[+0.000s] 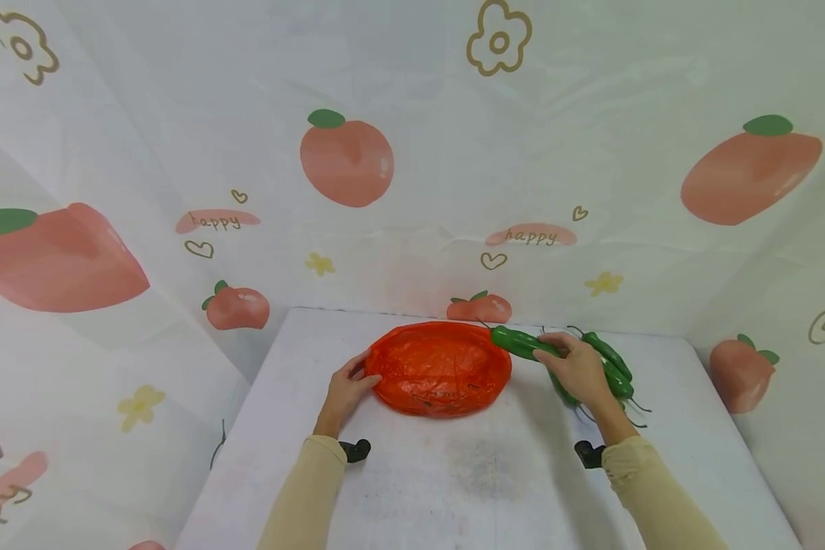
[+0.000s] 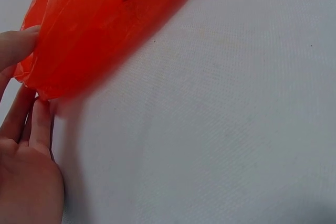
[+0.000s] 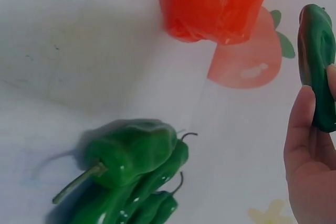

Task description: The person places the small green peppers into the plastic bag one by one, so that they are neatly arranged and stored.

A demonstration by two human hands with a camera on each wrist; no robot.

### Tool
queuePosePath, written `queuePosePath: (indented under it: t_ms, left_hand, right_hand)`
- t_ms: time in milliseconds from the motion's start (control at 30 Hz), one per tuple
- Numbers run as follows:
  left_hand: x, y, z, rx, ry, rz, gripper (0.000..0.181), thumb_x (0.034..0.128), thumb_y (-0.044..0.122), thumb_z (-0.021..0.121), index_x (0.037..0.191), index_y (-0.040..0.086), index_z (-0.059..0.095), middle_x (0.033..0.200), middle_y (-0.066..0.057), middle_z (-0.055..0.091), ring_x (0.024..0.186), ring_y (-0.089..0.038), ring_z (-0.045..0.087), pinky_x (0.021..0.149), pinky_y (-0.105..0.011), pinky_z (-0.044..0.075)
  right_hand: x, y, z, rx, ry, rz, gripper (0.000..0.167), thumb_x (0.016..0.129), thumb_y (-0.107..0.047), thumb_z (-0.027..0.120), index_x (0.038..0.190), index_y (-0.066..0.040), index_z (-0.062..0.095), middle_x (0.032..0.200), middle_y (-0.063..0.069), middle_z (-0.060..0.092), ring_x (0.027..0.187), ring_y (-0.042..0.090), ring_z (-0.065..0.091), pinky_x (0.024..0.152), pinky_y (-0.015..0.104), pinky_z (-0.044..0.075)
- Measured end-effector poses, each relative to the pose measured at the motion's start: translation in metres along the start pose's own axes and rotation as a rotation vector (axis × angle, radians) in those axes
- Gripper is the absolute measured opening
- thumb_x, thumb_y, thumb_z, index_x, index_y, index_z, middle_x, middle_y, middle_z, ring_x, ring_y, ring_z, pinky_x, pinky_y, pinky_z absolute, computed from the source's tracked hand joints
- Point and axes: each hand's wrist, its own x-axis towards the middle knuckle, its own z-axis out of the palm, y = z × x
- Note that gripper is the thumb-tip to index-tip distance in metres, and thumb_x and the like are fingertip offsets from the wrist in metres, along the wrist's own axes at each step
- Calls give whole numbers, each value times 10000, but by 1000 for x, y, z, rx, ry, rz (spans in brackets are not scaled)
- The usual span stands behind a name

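Note:
A red plastic bag (image 1: 440, 370) lies on the white table, and the left hand (image 1: 347, 388) grips its left edge between thumb and fingers. In the left wrist view the thumb of the left hand (image 2: 26, 114) rests on the red film (image 2: 100, 30). Held up by the right hand (image 1: 580, 374) is a green pepper (image 1: 519, 341), its stem end pointing left near the bag's upper right edge. The right wrist view shows that pepper (image 3: 316, 51) pinched in the right hand (image 3: 315, 166), apart from the bag (image 3: 212, 3).
More green peppers (image 1: 608, 357) lie in a pile under and beside the right hand; the right wrist view shows them (image 3: 131, 153) with thin stems. A printed cloth (image 1: 412, 252) stands behind the table (image 1: 412, 489). A thin dark stem (image 1: 218, 444) shows at the table's left edge.

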Motion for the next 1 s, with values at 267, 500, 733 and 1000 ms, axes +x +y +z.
queuePosePath:
  t_ms: [267, 500, 733, 1000]
  left_hand:
    - [0, 3, -1, 3, -13, -2, 596, 932, 217, 749, 1483, 283, 530, 1578, -44, 481, 1464, -315, 472, 1156, -454, 463]
    - [0, 1, -2, -1, -9, -8, 596, 922, 229, 761, 1474, 287, 543, 1574, -55, 485, 1461, -314, 477, 1169, -452, 452]
    - [0, 0, -1, -20, -16, -1, 592, 923, 207, 759, 1472, 267, 545, 1562, -61, 499, 1455, -306, 488, 1165, -443, 456]
    - [-1, 3, 2, -6, -7, -11, 606, 927, 170, 752, 1486, 237, 528, 1576, -49, 487, 1460, -310, 476, 1159, -450, 458]
  right_hand:
    - [9, -16, 7, 25, -18, -16, 398, 963, -302, 717, 1284, -74, 667, 1214, 184, 721, 1001, 313, 668, 831, 386, 611]
    - [17, -28, 14, 36, -19, -41, 386, 934, -286, 751, 1242, -60, 694, 1164, 186, 738, 932, 296, 661, 714, 266, 548]
    - [23, -36, 22, 70, -87, -46, 381, 955, -263, 727, 1266, -47, 685, 1234, 192, 720, 1111, 381, 698, 886, 468, 630]
    - [33, -44, 27, 75, -137, -48, 361, 957, -258, 720, 1251, -50, 693, 1260, 176, 713, 1164, 381, 670, 933, 482, 617]
